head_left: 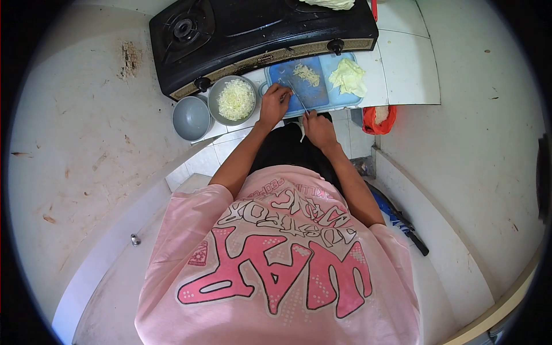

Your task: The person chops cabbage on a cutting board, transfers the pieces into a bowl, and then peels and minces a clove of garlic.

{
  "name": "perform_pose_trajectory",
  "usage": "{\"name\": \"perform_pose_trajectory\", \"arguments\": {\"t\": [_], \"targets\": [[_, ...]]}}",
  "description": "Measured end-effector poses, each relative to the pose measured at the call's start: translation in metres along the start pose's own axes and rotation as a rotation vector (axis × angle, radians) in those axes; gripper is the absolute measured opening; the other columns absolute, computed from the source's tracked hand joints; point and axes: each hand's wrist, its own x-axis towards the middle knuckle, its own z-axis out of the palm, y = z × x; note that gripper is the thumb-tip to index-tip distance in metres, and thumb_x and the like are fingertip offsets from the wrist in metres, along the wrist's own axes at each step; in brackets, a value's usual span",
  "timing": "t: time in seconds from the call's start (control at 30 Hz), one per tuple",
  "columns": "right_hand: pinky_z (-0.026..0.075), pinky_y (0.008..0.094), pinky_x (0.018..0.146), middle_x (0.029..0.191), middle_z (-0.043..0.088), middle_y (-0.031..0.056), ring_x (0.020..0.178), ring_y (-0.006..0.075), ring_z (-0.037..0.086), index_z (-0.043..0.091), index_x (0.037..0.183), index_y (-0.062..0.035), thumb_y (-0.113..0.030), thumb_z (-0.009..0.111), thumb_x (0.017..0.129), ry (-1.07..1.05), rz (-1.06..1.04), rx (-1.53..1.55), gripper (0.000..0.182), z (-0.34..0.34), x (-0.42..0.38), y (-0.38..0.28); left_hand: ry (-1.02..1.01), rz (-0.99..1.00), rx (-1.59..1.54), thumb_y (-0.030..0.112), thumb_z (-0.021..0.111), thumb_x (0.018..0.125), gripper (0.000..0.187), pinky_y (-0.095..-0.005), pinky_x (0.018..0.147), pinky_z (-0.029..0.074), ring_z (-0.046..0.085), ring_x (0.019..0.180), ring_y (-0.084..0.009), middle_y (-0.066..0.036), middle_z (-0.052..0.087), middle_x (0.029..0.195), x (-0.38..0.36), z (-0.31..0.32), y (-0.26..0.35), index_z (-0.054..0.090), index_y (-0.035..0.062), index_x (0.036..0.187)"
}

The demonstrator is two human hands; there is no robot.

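Note:
My right hand [319, 130] is closed around the handle of a knife [300, 101], whose thin blade points up and left over the blue cutting board [340, 103]. At the board's left edge my left hand [276, 104] has its fingers pressed together near the blade. Something small and pale may be at those fingertips, but I cannot make it out. Beyond the blade, a small heap of shredded cabbage [307, 75] lies on the darker blue part of the board. A whole pale-green cabbage leaf [348, 78] rests on the board's right side.
A grey bowl [213, 109] of chopped cabbage [236, 100] stands left of the board, beside another grey bowl [191, 119]. Behind them is a black gas stove [253, 34] with more cabbage [330, 3] on top. A red bag [380, 127] hangs below the counter at right.

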Motion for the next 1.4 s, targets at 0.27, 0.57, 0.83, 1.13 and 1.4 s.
{"name": "perform_pose_trajectory", "arguments": {"t": [0.27, 0.57, 0.83, 1.13, 1.4], "targets": [[0.059, 0.0492, 0.06, 0.07, 0.069, 0.0243, 0.066, 0.0413, 0.071, 0.058, 0.088, 0.0007, -0.03, 0.051, 0.103, -0.006, -0.007, -0.027, 0.035, 0.001, 0.003, -0.006, 0.005, 0.017, -0.004, -0.001, 0.069, 0.086, 0.006, -0.0408, 0.068, 0.055, 0.067, 0.078, -0.0334, -0.015, 0.064, 0.088, 0.0, 0.003, -0.005, 0.072, 0.0003, 0.091], [0.058, 0.051, 0.06, 0.069, 0.068, 0.0249, 0.065, 0.0429, 0.07, 0.057, 0.092, 0.0032, -0.03, 0.05, 0.103, 0.017, 0.008, -0.032, 0.036, 0.009, 0.01, -0.01, -0.031, 0.011, 0.013, -0.002, 0.068, 0.086, 0.006, -0.0408, 0.068, 0.055, 0.067, 0.077, -0.0339, -0.016, 0.064, 0.087, -0.001, -0.001, -0.003, 0.071, -0.0006, 0.091], [0.059, 0.0505, 0.064, 0.073, 0.069, 0.0243, 0.07, 0.0417, 0.072, 0.059, 0.093, 0.0014, -0.032, 0.049, 0.104, -0.021, 0.025, -0.041, 0.036, 0.001, 0.008, -0.007, 0.009, 0.022, 0.023, 0.0, 0.069, 0.085, 0.006, -0.0427, 0.069, 0.054, 0.066, 0.078, -0.0354, -0.016, 0.065, 0.085, -0.003, 0.003, -0.007, 0.072, -0.0004, 0.09], [0.059, 0.0501, 0.063, 0.073, 0.07, 0.0248, 0.07, 0.0415, 0.072, 0.058, 0.093, 0.0014, -0.032, 0.048, 0.104, -0.057, 0.015, -0.04, 0.036, 0.004, 0.008, -0.01, 0.0, 0.025, 0.033, 0.002, 0.07, 0.085, 0.006, -0.0454, 0.072, 0.052, 0.064, 0.082, -0.0372, -0.016, 0.064, 0.085, -0.004, 0.001, -0.006, 0.072, 0.001, 0.091], [0.06, 0.0478, 0.061, 0.073, 0.071, 0.0221, 0.069, 0.0395, 0.073, 0.058, 0.093, 0.0007, -0.029, 0.051, 0.103, -0.018, 0.03, -0.094, 0.032, 0.009, 0.016, -0.016, -0.022, 0.056, 0.039, 0.003, 0.07, 0.085, 0.012, -0.0456, 0.073, 0.053, 0.064, 0.082, -0.0376, -0.016, 0.063, 0.089, -0.007, 0.0, -0.011, 0.071, 0.0018, 0.097]]}}
